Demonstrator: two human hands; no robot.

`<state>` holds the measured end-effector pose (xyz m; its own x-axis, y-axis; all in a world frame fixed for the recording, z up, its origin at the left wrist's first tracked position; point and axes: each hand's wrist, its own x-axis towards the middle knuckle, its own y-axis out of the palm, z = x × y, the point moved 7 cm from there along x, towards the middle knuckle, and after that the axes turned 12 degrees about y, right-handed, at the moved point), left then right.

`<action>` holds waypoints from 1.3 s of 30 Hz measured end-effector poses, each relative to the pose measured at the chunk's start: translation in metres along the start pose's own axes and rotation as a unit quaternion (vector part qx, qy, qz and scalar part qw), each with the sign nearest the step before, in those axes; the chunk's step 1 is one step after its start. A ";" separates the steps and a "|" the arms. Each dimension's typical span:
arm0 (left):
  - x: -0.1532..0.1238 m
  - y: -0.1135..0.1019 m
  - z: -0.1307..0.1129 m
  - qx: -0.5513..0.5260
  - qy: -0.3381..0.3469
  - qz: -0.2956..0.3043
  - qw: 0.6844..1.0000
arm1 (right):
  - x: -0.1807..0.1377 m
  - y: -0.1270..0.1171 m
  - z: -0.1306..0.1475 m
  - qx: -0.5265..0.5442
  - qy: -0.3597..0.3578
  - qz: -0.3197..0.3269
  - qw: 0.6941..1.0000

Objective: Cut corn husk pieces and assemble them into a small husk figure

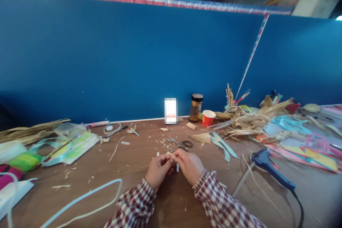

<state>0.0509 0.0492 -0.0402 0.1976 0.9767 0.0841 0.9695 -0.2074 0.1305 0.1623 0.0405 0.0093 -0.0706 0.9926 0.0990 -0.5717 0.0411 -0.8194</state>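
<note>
Low in the middle of the head view, my left hand (158,171) and my right hand (190,166) meet with fingertips pinched together. Between them is a small pale strip, apparently corn husk (171,154), gripped from both sides; its lower part is hidden by my fingers. A short light-blue ribbon piece (177,167) shows just below the fingertips, and whether it is attached I cannot tell. Scissors (184,144) with dark handles lie just beyond my hands, among pale scraps. To the right of them rest a flat husk piece (201,138) and a light-blue ribbon (223,146).
A blue glue gun (271,169) with a black cord lies right. Behind stand a lidded jar (196,108) and a red paper cup (208,118). Dried husks (248,123) are heaped at right. A painted sheet (80,148) and pale-blue tubing (85,196) lie left. A blue partition (133,53) closes the back.
</note>
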 end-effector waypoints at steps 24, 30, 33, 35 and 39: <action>0.001 -0.010 -0.003 -0.089 -0.006 -0.079 0.993 | -0.007 -0.024 0.024 0.127 -0.103 -0.111 0.980; 0.000 -0.001 -0.003 -0.072 0.021 -0.031 0.997 | 0.003 -0.009 0.004 0.178 -0.040 -0.067 0.981; 0.001 0.000 -0.002 -0.047 0.029 -0.016 0.998 | 0.002 -0.006 0.007 0.155 -0.058 -0.038 0.985; 0.001 -0.001 -0.001 -0.033 0.027 -0.015 0.999 | 0.001 -0.006 0.010 0.134 -0.061 -0.032 0.989; 0.000 -0.002 -0.001 -0.013 0.014 -0.016 1.000 | -0.002 -0.009 0.014 0.093 -0.063 -0.058 0.992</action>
<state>0.0492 0.0493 -0.0392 0.1616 0.9810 0.1072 0.9713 -0.1773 0.1583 0.1561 0.0364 0.0241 -0.0906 0.9595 0.2666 -0.7226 0.1208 -0.6806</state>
